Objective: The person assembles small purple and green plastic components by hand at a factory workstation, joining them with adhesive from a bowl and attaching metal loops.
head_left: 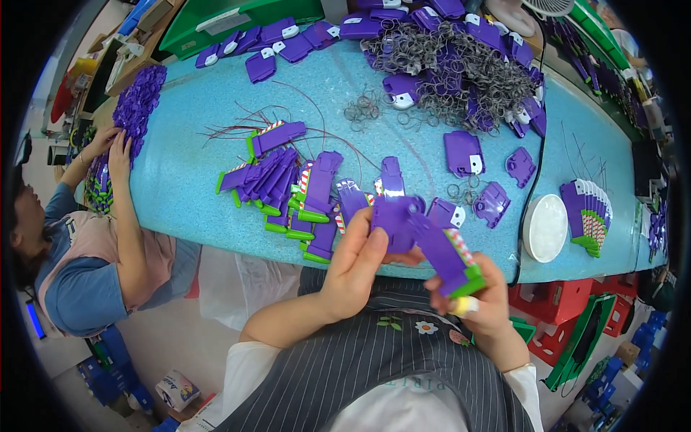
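My left hand (358,259) pinches a flat purple plastic piece (394,216) at the near edge of the blue table (187,151). My right hand (479,295), one finger wrapped in white tape, holds a long purple toy part (448,253) with a green end and a red-and-white striped strip. The two purple parts meet between my hands. Just beyond them lies a row of finished purple and green parts (284,183).
A heap of metal key rings (461,75) and purple tags covers the far middle of the table. A white round lid (545,227) and a stack of purple cards (586,212) lie at right. A person on the left handles purple pieces (137,101). Red crates (561,302) stand below.
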Tool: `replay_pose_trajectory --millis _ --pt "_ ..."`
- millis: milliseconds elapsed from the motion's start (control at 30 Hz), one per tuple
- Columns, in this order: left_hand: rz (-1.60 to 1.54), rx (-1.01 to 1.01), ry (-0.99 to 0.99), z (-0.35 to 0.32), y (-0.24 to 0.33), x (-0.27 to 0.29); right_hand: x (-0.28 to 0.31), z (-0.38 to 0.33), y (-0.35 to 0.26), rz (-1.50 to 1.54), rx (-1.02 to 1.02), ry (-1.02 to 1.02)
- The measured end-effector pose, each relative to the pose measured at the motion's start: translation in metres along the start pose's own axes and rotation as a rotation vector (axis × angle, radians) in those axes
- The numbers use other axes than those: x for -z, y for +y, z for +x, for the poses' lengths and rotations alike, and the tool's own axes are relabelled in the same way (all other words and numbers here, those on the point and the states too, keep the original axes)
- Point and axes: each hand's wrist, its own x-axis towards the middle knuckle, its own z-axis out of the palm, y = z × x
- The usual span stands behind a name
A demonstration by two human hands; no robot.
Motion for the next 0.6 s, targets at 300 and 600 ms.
replay_pose_trajectory --millis 300,600 --pt "-0.117 0.102 0.008 -0.011 0.001 -0.005 0.022 0.008 -0.007 -0.441 -0.01 -0.068" --pt "-0.051 0.599 -0.215 -0.014 -0.01 -0.005 -0.014 0.068 -0.028 -0.465 0.241 0.199"
